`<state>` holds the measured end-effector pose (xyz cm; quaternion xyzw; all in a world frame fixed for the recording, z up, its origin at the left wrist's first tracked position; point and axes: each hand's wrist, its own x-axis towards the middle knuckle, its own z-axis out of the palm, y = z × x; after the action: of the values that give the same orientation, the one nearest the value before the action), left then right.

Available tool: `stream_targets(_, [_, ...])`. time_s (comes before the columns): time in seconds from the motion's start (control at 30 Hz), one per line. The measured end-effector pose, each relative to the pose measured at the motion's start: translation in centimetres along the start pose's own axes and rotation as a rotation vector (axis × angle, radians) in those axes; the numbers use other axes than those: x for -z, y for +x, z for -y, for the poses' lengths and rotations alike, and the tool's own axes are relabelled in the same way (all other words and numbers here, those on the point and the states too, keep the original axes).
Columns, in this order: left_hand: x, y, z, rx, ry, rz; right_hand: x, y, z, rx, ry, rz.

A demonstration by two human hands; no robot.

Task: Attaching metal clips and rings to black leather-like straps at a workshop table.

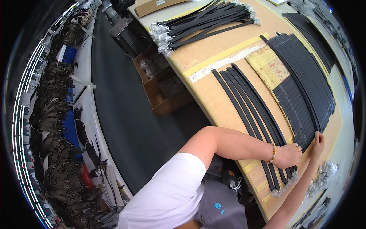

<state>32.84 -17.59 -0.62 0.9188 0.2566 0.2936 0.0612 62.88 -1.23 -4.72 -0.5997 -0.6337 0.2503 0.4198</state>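
My right hand (317,144) pinches the near end of a long black strap (292,78), which lies along the left side of a dense row of black straps (310,72). My left hand (289,155) is closed just to the left of it, by the near edge of that row. Its fingertips are curled, and whatever they hold is hidden. Under and beside my left wrist lie several loose black straps (244,103), with clear plastic wrapping (294,174) around their near ends. A yellowed board (268,68) sits beneath part of the row.
A crossed pile of black straps (207,24) with plastic-wrapped ends lies farther off on the table (198,59). Crumpled clear plastic (323,177) is right of my right forearm. Cardboard boxes (164,91) stand below the table edge. Across the aisle hang many dark straps (57,114).
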Motion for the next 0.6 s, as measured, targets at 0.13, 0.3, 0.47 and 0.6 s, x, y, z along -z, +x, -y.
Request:
stream_targets(0.13, [1.6, 0.7, 0.5, 0.006, -0.012, 0.015, 2.0, -2.1, 1.7, -0.234, 0.255, 0.116])
stream_targets(0.3, [3.4, 1.8, 2.6, -0.019, 0.099, -0.515, 1.3, -8.7, 10.1, -0.169, 0.667, 0.189])
stream_targets(0.47, [3.8, 2.8, 3.3, -0.079, 0.055, -0.689, 2.6, -14.6, 14.4, -0.219, 0.764, 0.192])
stream_targets(0.6, [2.9, 2.1, 3.3, -0.083, 0.023, -0.407, 3.7, -16.7, 14.4, -0.293, 0.772, 0.323])
